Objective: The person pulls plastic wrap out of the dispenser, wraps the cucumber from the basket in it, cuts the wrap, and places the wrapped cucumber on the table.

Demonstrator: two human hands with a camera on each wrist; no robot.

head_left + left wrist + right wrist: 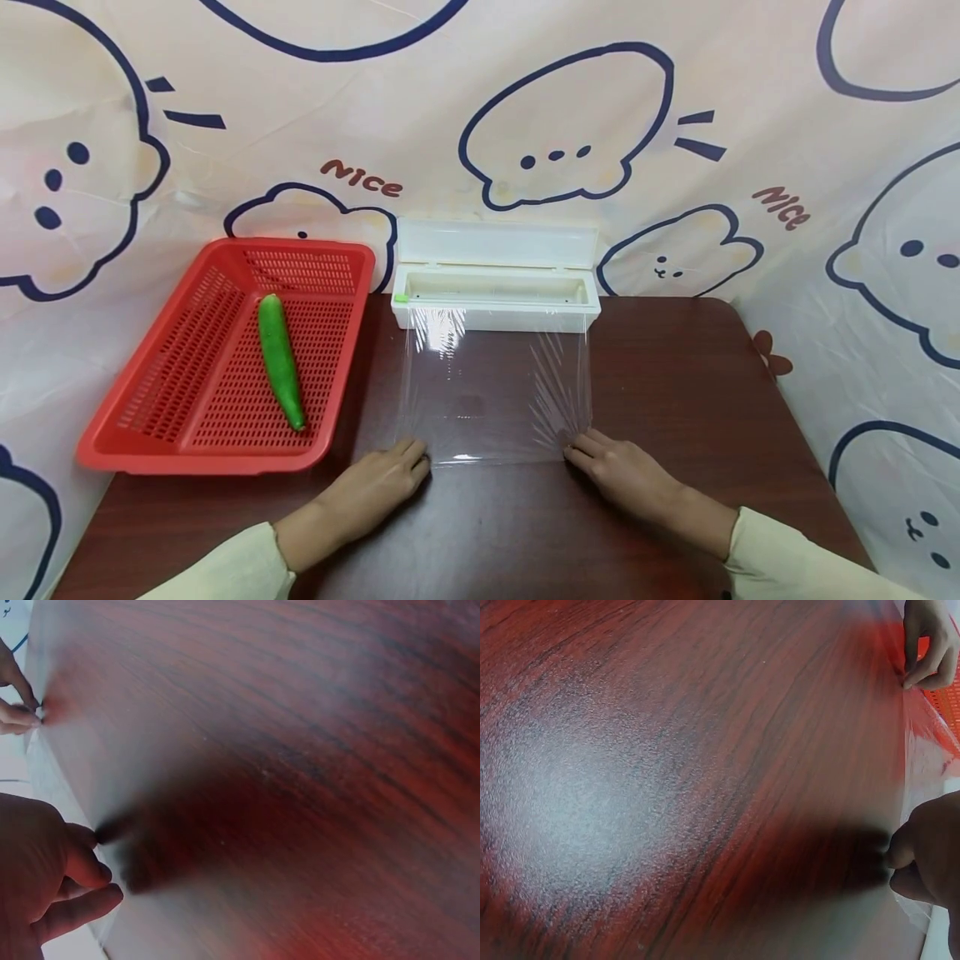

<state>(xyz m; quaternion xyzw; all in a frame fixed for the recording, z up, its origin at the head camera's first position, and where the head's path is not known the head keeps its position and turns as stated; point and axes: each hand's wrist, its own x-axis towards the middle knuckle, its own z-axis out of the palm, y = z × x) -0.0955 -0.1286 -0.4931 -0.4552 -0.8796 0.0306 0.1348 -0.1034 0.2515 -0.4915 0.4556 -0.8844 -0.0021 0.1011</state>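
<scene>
A sheet of clear plastic wrap [495, 383] stretches from a white dispenser box [495, 320] toward the front of the table. At its near left corner my left hand [386, 479] pinches the film, and my right hand [626, 471] pinches the near right corner. Creases fan out from the right fingertips. The near edge runs fairly straight between both hands, low over the tabletop. In the left wrist view the left hand [52, 877] has its thumb and fingertips close together at the film's edge. The right wrist view shows the right hand [926, 851] gripping the film, its other fingers hidden.
The box lid [495, 243] stands raised against the patterned cloth [555, 125] behind. To the left, a red plastic basket [337, 408] holds a green cucumber [279, 358]. Everything rests on a dark wood-grain table [675, 367] that runs back to the cloth.
</scene>
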